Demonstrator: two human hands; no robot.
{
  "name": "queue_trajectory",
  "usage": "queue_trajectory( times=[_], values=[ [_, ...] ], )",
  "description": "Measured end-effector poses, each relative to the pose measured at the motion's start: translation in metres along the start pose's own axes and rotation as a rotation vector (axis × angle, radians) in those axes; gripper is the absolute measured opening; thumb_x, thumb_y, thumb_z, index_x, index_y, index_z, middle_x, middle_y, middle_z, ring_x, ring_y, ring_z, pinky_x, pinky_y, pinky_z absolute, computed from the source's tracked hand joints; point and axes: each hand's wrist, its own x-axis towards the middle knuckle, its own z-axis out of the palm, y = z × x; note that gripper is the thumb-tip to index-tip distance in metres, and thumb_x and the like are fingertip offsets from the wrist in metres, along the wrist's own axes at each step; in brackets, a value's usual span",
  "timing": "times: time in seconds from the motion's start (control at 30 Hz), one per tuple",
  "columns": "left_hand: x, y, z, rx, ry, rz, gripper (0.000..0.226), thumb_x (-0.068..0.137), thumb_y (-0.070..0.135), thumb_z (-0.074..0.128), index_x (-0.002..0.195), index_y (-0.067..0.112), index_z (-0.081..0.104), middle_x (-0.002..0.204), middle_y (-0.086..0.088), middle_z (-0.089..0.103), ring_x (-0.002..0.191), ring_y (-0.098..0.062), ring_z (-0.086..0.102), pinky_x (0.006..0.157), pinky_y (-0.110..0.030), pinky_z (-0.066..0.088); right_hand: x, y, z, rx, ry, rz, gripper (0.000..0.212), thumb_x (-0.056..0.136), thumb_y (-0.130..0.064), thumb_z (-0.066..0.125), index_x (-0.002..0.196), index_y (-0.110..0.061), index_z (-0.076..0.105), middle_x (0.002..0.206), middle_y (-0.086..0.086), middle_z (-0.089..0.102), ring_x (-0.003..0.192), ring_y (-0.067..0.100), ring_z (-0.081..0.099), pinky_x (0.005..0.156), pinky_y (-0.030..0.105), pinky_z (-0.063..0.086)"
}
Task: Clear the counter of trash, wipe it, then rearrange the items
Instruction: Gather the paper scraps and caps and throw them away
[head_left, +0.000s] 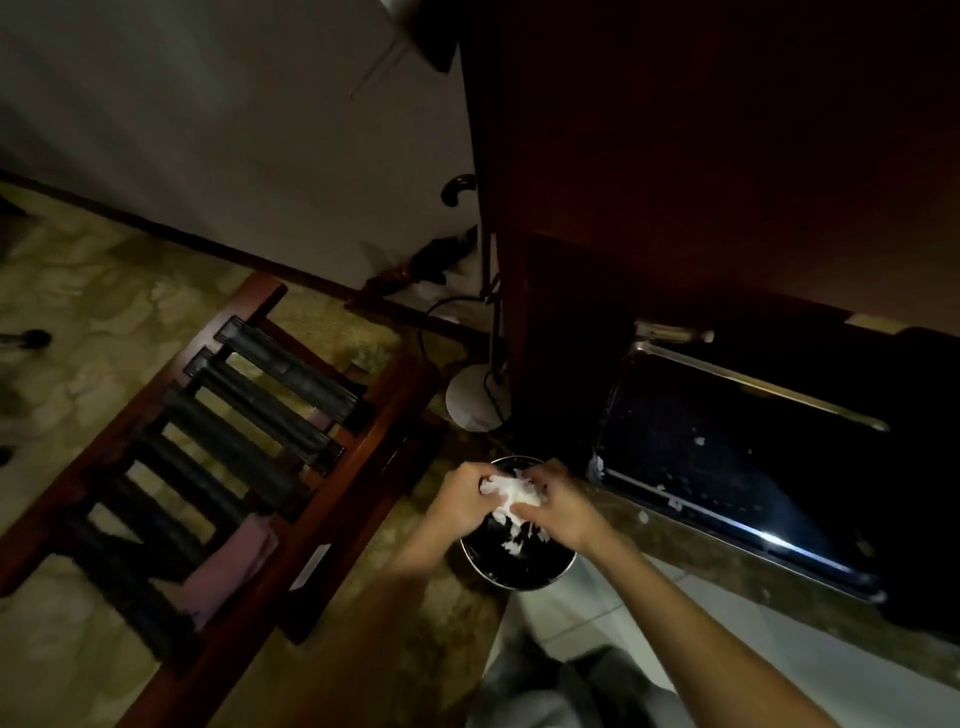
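Both hands meet over a small round trash bin (540, 574) with a dark liner and a metal rim, standing on the floor. My left hand (460, 493) and my right hand (558, 506) both grip a wad of crumpled white tissue (511, 493) held just above the bin's mouth. White scraps (511, 545) show lower down inside the bin. The scene is dim and slightly blurred.
A wooden luggage rack (218, 467) with black straps stands to the left on a patterned carpet. A dark wooden cabinet (675, 182) rises behind the bin, with a black glass-fronted appliance (727, 467) at its base on the right. A white lamp base (470, 397) and cord sit behind the bin.
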Motion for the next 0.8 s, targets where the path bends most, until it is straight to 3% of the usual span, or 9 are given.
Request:
queue_trajectory(
  times=[0.1, 0.2, 0.33, 0.43, 0.5, 0.63, 0.8],
  values=[
    [0.024, -0.022, 0.023, 0.042, 0.015, -0.058, 0.031, 0.086, 0.01, 0.066, 0.116, 0.008, 0.066, 0.116, -0.009, 0.068, 0.109, -0.02, 0.061, 0.076, -0.011, 0.037, 0.026, 0.024, 0.021, -0.041, -0.022, 0.056, 0.049, 0.087, -0.02, 0.067, 0.131, -0.006, 0.05, 0.135, 0.012, 0.042, 0.12, 0.025, 0.048, 0.095, 0.026, 0.039],
    [0.041, -0.046, 0.048, 0.084, -0.029, -0.086, 0.036, 0.085, 0.009, 0.062, 0.121, 0.014, 0.065, 0.122, -0.006, 0.066, 0.114, -0.019, 0.06, 0.083, -0.012, 0.038, 0.045, 0.054, 0.04, -0.051, -0.061, 0.105, 0.049, 0.089, -0.016, 0.064, 0.134, -0.006, 0.047, 0.14, 0.012, 0.039, 0.124, 0.025, 0.047, 0.099, 0.026, 0.038],
    [0.048, -0.061, 0.059, 0.118, -0.122, -0.125, 0.046, 0.084, 0.014, 0.063, 0.129, 0.021, 0.058, 0.128, -0.004, 0.061, 0.121, -0.023, 0.055, 0.102, -0.03, 0.043, 0.051, 0.078, 0.045, -0.064, -0.169, 0.112, 0.058, 0.092, -0.014, 0.061, 0.145, -0.015, 0.036, 0.146, 0.007, 0.039, 0.13, 0.022, 0.043, 0.098, 0.019, 0.034],
    [0.05, -0.063, 0.057, 0.077, -0.142, -0.148, 0.058, 0.081, 0.027, 0.071, 0.134, 0.023, 0.051, 0.132, -0.002, 0.058, 0.124, -0.022, 0.052, 0.106, -0.032, 0.041, 0.048, 0.082, 0.036, -0.01, -0.189, 0.152, 0.058, 0.091, -0.011, 0.06, 0.144, -0.017, 0.037, 0.142, 0.003, 0.044, 0.131, 0.022, 0.044, 0.103, 0.02, 0.032],
    [0.052, -0.061, 0.054, 0.059, -0.145, -0.137, 0.063, 0.076, 0.031, 0.075, 0.134, 0.023, 0.052, 0.131, -0.001, 0.06, 0.122, -0.019, 0.055, 0.105, -0.032, 0.042, 0.046, 0.081, 0.027, -0.002, -0.159, 0.175, 0.061, 0.089, -0.014, 0.064, 0.144, -0.018, 0.038, 0.141, 0.006, 0.047, 0.128, 0.024, 0.048, 0.105, 0.025, 0.036],
    [0.051, -0.043, 0.048, 0.004, -0.122, -0.151, 0.055, 0.077, 0.012, 0.074, 0.129, 0.012, 0.055, 0.121, -0.011, 0.064, 0.109, -0.021, 0.063, 0.099, -0.03, 0.047, 0.036, 0.071, 0.009, 0.041, -0.119, 0.186, 0.062, 0.086, -0.015, 0.067, 0.142, -0.012, 0.041, 0.139, 0.01, 0.051, 0.123, 0.026, 0.052, 0.105, 0.034, 0.041],
    [0.024, -0.008, 0.03, -0.025, -0.143, -0.12, 0.049, 0.081, 0.007, 0.071, 0.127, 0.007, 0.056, 0.122, -0.011, 0.063, 0.105, -0.022, 0.064, 0.093, -0.024, 0.046, 0.006, 0.047, -0.015, 0.075, -0.131, 0.194, 0.055, 0.086, -0.011, 0.067, 0.136, -0.009, 0.046, 0.134, 0.009, 0.054, 0.117, 0.024, 0.054, 0.101, 0.034, 0.046]
  ],
)
